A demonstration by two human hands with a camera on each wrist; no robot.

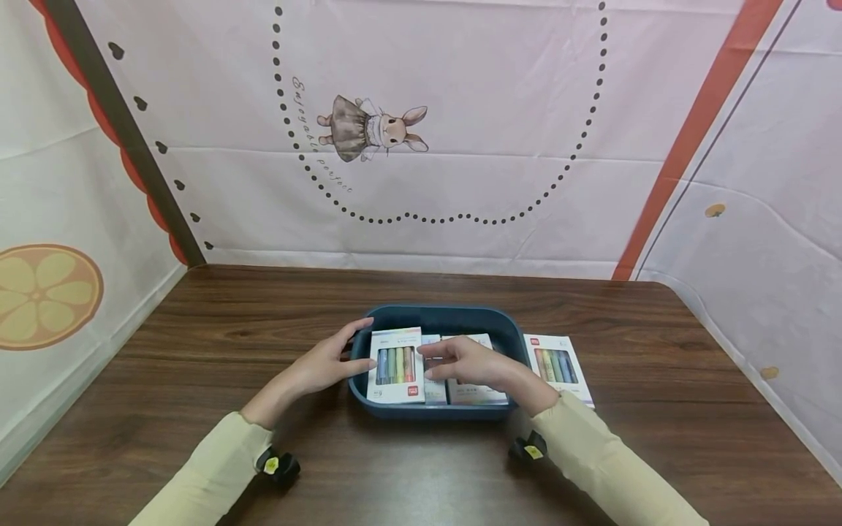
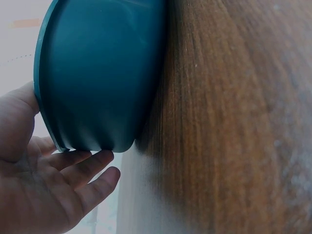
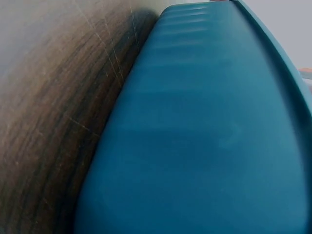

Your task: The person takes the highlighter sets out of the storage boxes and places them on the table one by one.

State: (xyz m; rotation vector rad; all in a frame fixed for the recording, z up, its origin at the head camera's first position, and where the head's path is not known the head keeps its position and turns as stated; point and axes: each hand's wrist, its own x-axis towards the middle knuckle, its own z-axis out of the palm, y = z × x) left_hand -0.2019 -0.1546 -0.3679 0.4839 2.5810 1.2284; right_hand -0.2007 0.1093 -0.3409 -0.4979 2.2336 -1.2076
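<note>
A white box of colored sticks [image 1: 396, 365], crayon-like behind its window, lies in the left part of a dark blue plastic bin [image 1: 441, 413]. My left hand [image 1: 322, 365] spreads around the bin's left end, with the thumb tip reaching over the rim to the box's left edge. In the left wrist view, the loosely extended fingers [image 2: 92, 170] lie by the bin's end wall. Over the bin, my right hand [image 1: 470, 361] has its fingertips at the box's right edge. The right wrist view shows just the bin's long side wall [image 3: 195, 122]; that hand is out of it.
More white boxes [image 1: 476, 391] lie in the bin, partly under my right hand. Another box of colored sticks [image 1: 559, 365] rests on the brown wooden table [image 1: 276, 307], right of the bin. A printed cloth [image 1: 493, 109] hangs behind the table and along both sides.
</note>
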